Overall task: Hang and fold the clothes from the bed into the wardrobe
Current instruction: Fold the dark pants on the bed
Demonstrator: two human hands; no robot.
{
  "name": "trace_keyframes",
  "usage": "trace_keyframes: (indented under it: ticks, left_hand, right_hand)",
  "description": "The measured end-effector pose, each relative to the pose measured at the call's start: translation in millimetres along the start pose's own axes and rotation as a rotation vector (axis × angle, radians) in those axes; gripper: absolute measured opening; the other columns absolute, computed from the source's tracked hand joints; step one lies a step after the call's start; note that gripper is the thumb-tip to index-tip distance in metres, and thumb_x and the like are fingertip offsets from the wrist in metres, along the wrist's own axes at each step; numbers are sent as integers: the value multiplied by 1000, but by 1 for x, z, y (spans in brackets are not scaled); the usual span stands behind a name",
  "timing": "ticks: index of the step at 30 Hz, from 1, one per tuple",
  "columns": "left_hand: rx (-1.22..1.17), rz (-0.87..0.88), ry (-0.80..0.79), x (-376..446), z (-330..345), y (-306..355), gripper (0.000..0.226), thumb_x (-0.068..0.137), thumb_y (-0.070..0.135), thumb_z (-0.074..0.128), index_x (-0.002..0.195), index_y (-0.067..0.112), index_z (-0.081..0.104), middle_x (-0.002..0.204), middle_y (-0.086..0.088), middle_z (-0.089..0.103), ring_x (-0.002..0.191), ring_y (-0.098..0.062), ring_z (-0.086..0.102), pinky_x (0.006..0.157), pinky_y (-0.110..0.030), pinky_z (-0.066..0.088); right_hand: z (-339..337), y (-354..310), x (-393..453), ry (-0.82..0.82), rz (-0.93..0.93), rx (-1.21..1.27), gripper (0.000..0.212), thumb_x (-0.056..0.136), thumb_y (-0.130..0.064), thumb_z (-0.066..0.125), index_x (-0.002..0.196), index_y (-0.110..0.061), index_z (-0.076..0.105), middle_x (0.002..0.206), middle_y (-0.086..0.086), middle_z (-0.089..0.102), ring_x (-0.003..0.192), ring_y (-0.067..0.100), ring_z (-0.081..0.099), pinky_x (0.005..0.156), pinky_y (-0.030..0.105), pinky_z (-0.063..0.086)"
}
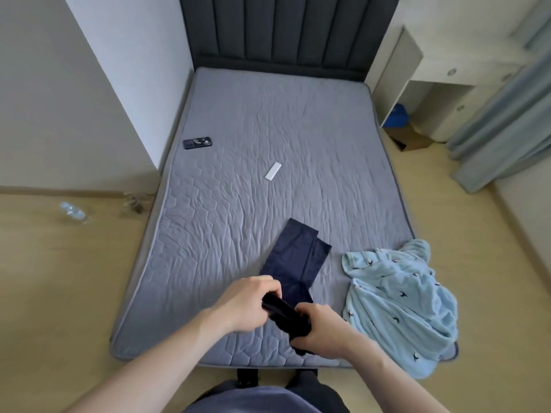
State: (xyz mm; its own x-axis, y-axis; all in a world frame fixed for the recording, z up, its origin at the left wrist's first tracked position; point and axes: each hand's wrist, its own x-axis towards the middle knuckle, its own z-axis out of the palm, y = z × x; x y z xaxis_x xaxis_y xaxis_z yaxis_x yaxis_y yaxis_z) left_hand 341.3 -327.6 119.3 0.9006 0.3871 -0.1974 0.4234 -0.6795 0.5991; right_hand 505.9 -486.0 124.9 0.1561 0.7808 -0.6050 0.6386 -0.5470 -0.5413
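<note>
Both hands, left (249, 302) and right (320, 329), grip the bunched near end of the navy garment (298, 257) on the bed (238, 204); can't tell what garment. Blue shirt (399, 299) sits right, hanging off the corner.

Navy garment (295, 257); light-blue bird-print garment (399, 299); grey quilted mattress (268, 129)

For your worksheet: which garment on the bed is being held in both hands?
The navy garment; the left hand and right hand grip it. The light-blue one lies untouched.
</note>
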Motion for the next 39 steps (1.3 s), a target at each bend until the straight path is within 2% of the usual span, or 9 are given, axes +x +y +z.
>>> trace_keyframes:
  ticks: [5,9,14,17,21,26,30,32,39]
  left_hand:
    - [-135,-122,106,-7,-7,-10,35,68,12,52,92,37,49,91,18,57,75,-4,54,64,-30,45]
    - [-181,-179,78,-4,-19,-13,27,72,21,56,87,40,46,78,14,60,66,-6,54,60,-30,42]
    - [-219,-217,169,17,-46,-17,15,75,25,58,84,31,47,67,9,61,56,-6,51,59,-33,42]
    - [-46,-258,105,32,-67,-32,16,83,23,63,87,31,49,75,10,61,70,-14,59,63,-35,47]
    - [149,-267,55,70,-105,-43,30,91,46,69,72,31,52,82,9,56,85,-24,64,66,-35,47]
    - [266,-218,262,140,-199,-17,48,89,62,66,60,30,47,83,5,52,83,-28,62,68,-39,50]
    - [233,-187,486,183,-298,31,42,90,56,70,62,29,56,68,9,59,70,-24,64,53,-31,39]
    - [157,-179,589,199,-347,61,32,92,49,71,70,28,62,71,8,66,69,-19,67,60,-32,49]
    - [-35,-50,1075,218,-474,154,6,93,19,64,99,18,64,94,0,62,87,-21,56,71,-29,42]
  right_hand:
    - [21,29,0,26,103,-132,16,76,-37,62,73,-27,50,80,-7,63,92,28,66,63,31,38]
    - [26,45,2,74,108,-142,14,77,-41,54,83,-29,54,92,-8,64,100,25,61,76,33,45]
    - [11,40,14,118,129,-83,21,72,-37,52,78,-23,37,73,-6,53,67,21,48,54,33,31]
    - [-26,46,24,196,153,-87,19,77,-28,53,82,-25,35,78,-4,56,73,25,54,62,38,39]
    - [-110,36,41,354,112,-160,2,87,-26,52,88,-28,52,86,3,66,99,26,57,72,40,48]
    - [-239,-14,50,591,63,-218,24,90,-25,53,66,-29,50,73,-1,58,88,28,55,66,34,42]
    - [-342,-65,37,812,-56,-271,17,93,-20,52,80,-20,64,86,7,66,84,36,60,69,37,46]
    - [-392,-91,27,948,-122,-284,16,91,-15,51,86,-17,66,89,10,66,88,39,60,74,39,48]
    - [-516,-169,-25,1324,-336,-288,41,89,-8,46,118,-16,73,118,17,65,109,42,59,95,41,47]
